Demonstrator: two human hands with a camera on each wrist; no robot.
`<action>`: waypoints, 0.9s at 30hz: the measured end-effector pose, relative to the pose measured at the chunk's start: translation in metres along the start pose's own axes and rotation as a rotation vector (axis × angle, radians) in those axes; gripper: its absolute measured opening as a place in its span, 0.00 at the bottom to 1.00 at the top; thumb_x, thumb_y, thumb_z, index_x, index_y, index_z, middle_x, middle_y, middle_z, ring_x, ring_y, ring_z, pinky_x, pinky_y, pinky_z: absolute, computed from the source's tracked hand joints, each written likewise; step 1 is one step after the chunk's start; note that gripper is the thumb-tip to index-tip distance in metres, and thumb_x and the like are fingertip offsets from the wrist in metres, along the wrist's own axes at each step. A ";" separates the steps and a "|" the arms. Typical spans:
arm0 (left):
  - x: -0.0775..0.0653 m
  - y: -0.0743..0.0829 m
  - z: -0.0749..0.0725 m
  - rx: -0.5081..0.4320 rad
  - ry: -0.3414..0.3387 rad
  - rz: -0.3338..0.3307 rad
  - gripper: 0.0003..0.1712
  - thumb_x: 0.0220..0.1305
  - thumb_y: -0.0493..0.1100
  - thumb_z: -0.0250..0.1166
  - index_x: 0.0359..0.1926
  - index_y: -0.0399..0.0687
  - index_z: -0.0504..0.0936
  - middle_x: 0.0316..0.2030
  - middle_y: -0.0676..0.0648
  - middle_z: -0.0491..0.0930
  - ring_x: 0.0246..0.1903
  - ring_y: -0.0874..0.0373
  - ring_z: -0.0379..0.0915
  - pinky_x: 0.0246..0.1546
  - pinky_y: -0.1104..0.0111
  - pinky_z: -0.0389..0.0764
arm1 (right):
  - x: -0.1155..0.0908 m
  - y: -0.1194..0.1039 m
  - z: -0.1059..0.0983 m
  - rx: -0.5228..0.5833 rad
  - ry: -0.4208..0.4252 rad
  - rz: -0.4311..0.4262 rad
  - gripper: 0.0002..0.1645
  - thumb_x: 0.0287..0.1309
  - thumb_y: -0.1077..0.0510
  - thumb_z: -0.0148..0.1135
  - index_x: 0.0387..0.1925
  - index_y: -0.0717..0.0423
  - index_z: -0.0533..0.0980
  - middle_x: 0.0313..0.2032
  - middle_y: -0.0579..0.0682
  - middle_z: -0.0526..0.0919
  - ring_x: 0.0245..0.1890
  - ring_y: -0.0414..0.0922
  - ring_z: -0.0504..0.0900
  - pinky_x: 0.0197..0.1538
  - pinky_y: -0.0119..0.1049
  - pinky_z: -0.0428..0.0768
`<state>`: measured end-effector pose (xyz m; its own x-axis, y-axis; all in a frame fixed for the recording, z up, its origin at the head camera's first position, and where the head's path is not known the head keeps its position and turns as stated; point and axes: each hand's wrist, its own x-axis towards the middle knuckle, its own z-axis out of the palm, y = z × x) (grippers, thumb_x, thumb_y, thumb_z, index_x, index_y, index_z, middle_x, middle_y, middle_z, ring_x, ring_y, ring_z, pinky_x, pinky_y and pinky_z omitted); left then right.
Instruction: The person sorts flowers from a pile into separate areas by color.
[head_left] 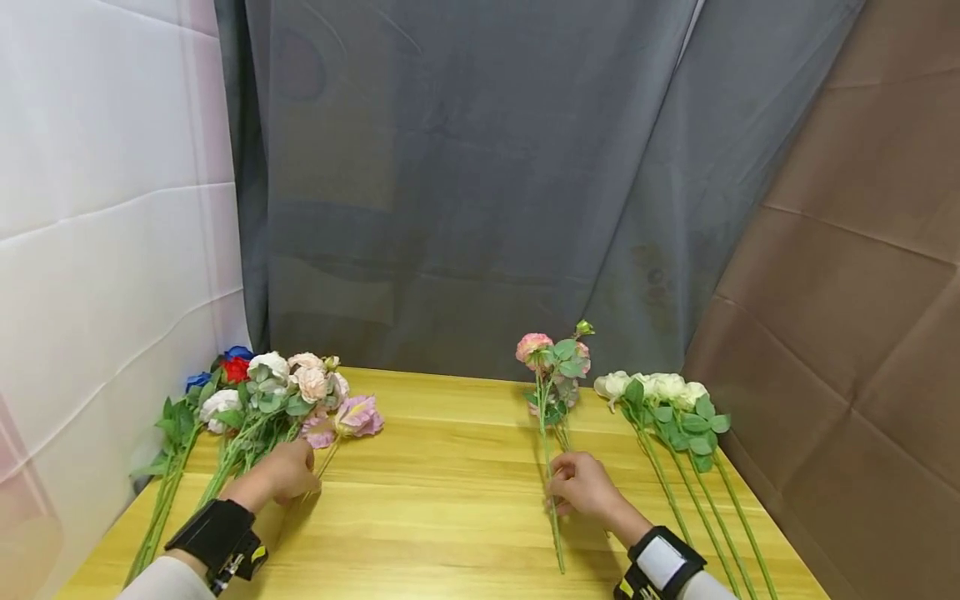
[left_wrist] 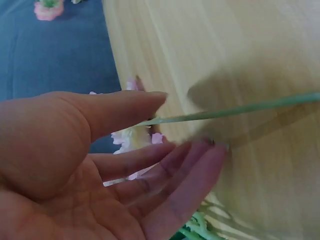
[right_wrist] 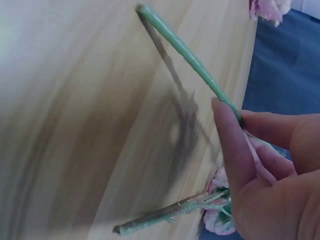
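My right hand (head_left: 587, 485) pinches the green stem of a pink flower (head_left: 533, 347) between thumb and fingers. The stem's cut end (right_wrist: 167, 32) points away from the hand, over the table, in the right wrist view. Beneath it lies another pink-flowered stem (right_wrist: 155, 220). On the left side, my left hand (head_left: 288, 472) is at the stem of a light purple flower (head_left: 360, 416). In the left wrist view its thumb and fingers stand apart, with the thin green stem (left_wrist: 250, 107) running between them and the bloom behind.
White roses (head_left: 667, 388) with long stems lie along the right side of the wooden table (head_left: 420, 517). At the left is a pile of blue, red, white and pale peach flowers (head_left: 307, 382). Grey cloth (head_left: 465, 192) hangs behind; a brown panel (head_left: 847, 333) stands at the right.
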<state>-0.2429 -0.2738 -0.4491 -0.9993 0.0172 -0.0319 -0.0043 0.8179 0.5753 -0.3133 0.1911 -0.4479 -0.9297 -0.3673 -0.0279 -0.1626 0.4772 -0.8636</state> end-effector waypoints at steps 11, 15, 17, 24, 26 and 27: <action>-0.003 0.010 0.006 -0.074 -0.103 -0.102 0.13 0.55 0.22 0.64 0.22 0.39 0.73 0.19 0.43 0.75 0.14 0.55 0.78 0.17 0.64 0.83 | 0.020 0.013 0.013 -0.040 -0.029 0.078 0.05 0.59 0.73 0.62 0.34 0.72 0.73 0.24 0.60 0.81 0.21 0.49 0.84 0.26 0.45 0.87; -0.002 0.009 0.006 -0.090 -0.100 -0.105 0.14 0.55 0.23 0.65 0.20 0.39 0.73 0.17 0.45 0.75 0.14 0.56 0.76 0.16 0.65 0.81 | 0.024 0.011 0.016 -0.118 0.035 0.068 0.05 0.57 0.72 0.65 0.30 0.69 0.75 0.21 0.57 0.79 0.18 0.46 0.80 0.22 0.42 0.85; -0.001 0.009 0.007 -0.094 -0.092 -0.095 0.15 0.53 0.23 0.65 0.19 0.41 0.73 0.16 0.46 0.74 0.14 0.57 0.75 0.16 0.67 0.79 | 0.024 0.009 0.017 -0.136 0.042 0.065 0.05 0.56 0.72 0.65 0.29 0.68 0.76 0.20 0.57 0.79 0.17 0.45 0.80 0.21 0.42 0.84; 0.002 0.007 0.008 -0.069 0.023 0.047 0.14 0.45 0.25 0.71 0.20 0.41 0.75 0.24 0.46 0.73 0.21 0.57 0.67 0.21 0.69 0.68 | 0.021 0.007 0.014 -0.205 0.031 0.050 0.05 0.59 0.67 0.65 0.32 0.65 0.76 0.21 0.56 0.80 0.17 0.46 0.80 0.19 0.40 0.82; 0.002 0.008 0.008 -0.097 0.036 0.070 0.12 0.46 0.25 0.70 0.22 0.41 0.75 0.24 0.47 0.73 0.21 0.56 0.67 0.21 0.68 0.68 | 0.020 0.006 0.012 -0.218 0.033 0.050 0.04 0.62 0.66 0.64 0.34 0.65 0.76 0.22 0.56 0.80 0.17 0.47 0.80 0.19 0.41 0.82; 0.003 0.009 0.008 -0.106 0.045 0.078 0.11 0.46 0.25 0.69 0.23 0.41 0.76 0.21 0.49 0.72 0.20 0.57 0.67 0.21 0.68 0.69 | 0.019 0.006 0.011 -0.227 0.038 0.045 0.04 0.63 0.66 0.64 0.35 0.65 0.76 0.22 0.56 0.81 0.16 0.47 0.80 0.19 0.42 0.82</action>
<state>-0.2453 -0.2620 -0.4504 -0.9974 0.0507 0.0520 0.0724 0.7494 0.6581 -0.3282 0.1780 -0.4590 -0.9486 -0.3138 -0.0411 -0.1872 0.6612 -0.7265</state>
